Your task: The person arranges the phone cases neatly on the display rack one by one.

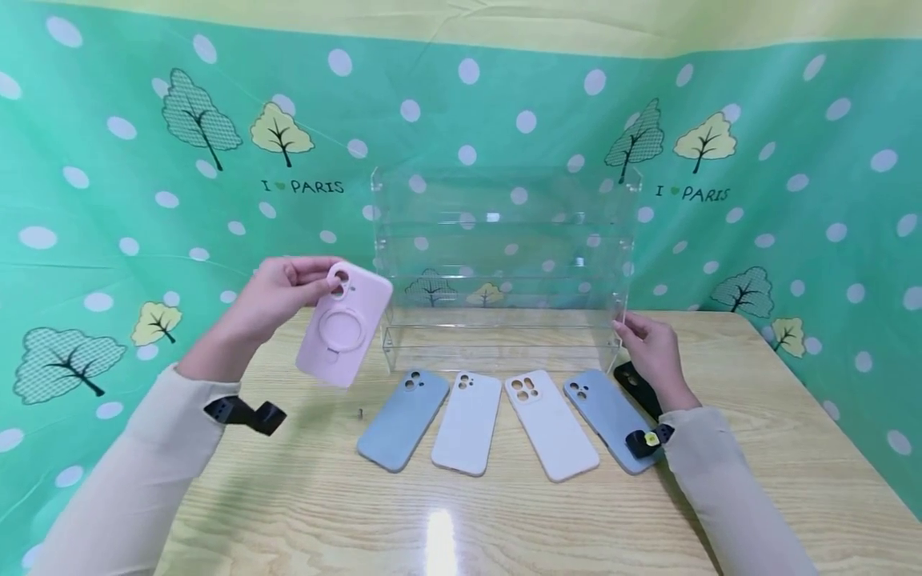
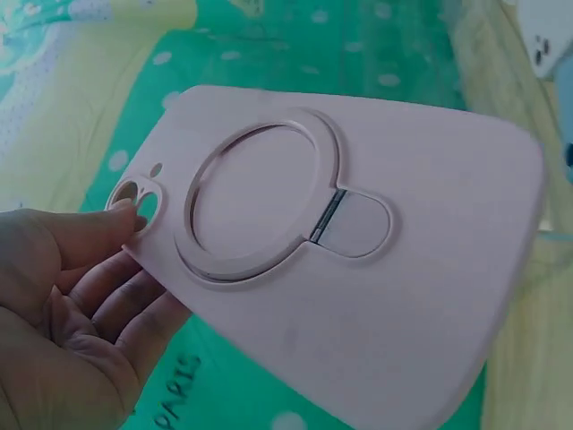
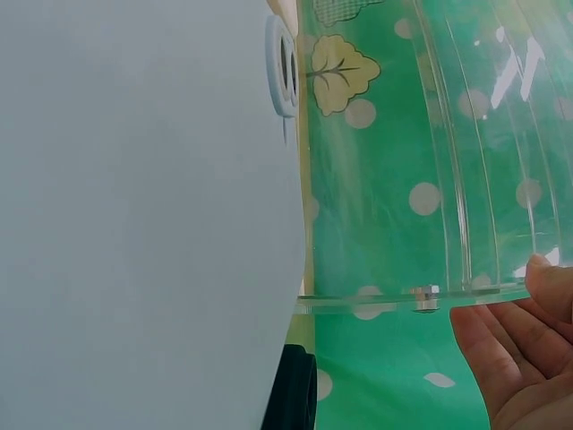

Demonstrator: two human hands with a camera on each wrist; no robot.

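My left hand (image 1: 277,292) pinches a pink phone case (image 1: 353,328) by its camera-hole corner, raised over the left of the table. In the left wrist view a ring with a small hinged tab stands out on the back of the pink case (image 2: 430,269), and the thumb lies at the camera holes. My right hand (image 1: 651,352) grips the right side edge of a clear acrylic display rack (image 1: 504,336). The right wrist view shows the thumb and fingers of that hand (image 3: 528,349) on either side of the clear panel (image 3: 358,305).
Before the rack lie a blue case (image 1: 403,424), a white case (image 1: 467,424), another white case (image 1: 558,436) and a grey-blue case (image 1: 612,416). A black case (image 1: 634,388) is partly hidden under my right hand. A small metal piece (image 1: 360,414) lies at left. Green patterned cloth (image 1: 504,96) hangs behind.
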